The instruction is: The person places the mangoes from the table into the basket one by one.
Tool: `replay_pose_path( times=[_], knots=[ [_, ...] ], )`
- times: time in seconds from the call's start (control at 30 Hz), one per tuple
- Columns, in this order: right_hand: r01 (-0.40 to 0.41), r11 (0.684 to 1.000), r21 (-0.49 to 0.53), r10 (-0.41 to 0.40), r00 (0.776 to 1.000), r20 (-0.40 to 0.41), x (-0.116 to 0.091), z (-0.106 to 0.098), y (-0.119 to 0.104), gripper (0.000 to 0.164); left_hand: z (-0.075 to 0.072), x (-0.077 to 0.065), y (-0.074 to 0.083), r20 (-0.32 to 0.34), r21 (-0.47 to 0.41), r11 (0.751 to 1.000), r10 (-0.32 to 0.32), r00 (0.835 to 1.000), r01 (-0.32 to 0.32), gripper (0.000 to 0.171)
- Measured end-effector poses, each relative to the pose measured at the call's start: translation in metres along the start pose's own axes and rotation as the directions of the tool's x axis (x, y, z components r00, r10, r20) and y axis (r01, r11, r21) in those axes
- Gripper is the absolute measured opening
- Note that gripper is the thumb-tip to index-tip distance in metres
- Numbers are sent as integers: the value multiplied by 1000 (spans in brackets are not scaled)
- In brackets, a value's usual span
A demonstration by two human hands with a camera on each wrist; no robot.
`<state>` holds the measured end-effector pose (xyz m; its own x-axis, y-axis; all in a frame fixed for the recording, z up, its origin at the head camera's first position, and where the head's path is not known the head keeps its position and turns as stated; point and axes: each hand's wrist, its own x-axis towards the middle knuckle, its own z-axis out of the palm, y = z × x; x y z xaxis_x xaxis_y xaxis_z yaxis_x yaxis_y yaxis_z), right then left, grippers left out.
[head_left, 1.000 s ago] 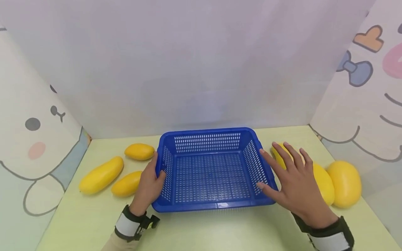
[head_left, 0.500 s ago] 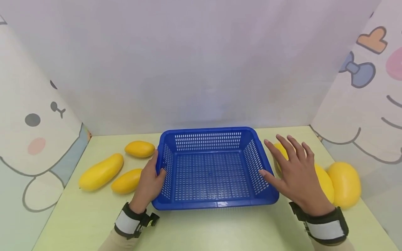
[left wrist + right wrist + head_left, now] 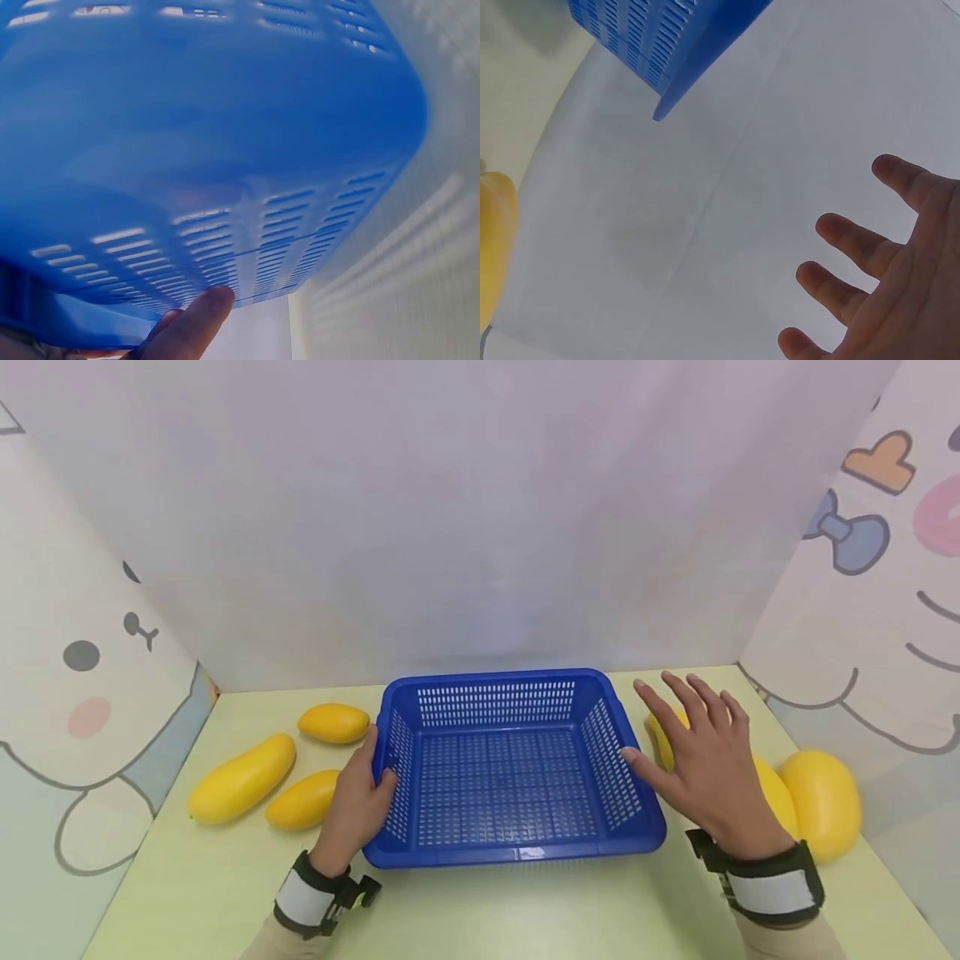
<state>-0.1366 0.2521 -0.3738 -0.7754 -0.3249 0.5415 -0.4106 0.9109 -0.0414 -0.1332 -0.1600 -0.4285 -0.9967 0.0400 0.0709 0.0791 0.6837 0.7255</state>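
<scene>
Basket (image 3: 498, 785), blue and full of little holes, is in the middle, over the pale surface (image 3: 525, 910), with yellow fruits (image 3: 242, 779) on both sides. The left hand (image 3: 355, 806) grips its left edge, thumb inside and fingers outside, likely so it won't slip. The right hand (image 3: 712, 777) holds nothing; its fingers are spread near the basket's right edge. Maybe the fruits are at the sides to leave room for the basket.
</scene>
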Motion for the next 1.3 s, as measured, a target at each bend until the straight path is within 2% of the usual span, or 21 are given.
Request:
replay_pose_path(
  times=[0.33,0.53,0.8,0.9,1.07,1.3],
  knots=[
    [-88,996,11,88,996,2,7,0,7,74,1,-1,0,-14,2,1000,15,1000,-15,66],
    [-122,992,6,122,992,-29,12,3,15,74,1,-1,0,-7,-2,1000,4,1000,-4,66],
    [-244,970,13,244,969,-21,15,10,29,76,1,-1,0,-11,-2,1000,16,1000,-16,65],
    [-301,954,19,301,954,8,15,12,32,79,1,-1,-1,-13,1,1000,21,1000,-21,65],
    [-378,926,5,376,921,102,12,21,36,83,1,-1,-1,-13,3,1000,18,1000,-18,65],
    [-412,911,-18,404,884,235,3,42,47,85,1,-1,0,0,10,1000,2,1000,-2,64]
  ],
)
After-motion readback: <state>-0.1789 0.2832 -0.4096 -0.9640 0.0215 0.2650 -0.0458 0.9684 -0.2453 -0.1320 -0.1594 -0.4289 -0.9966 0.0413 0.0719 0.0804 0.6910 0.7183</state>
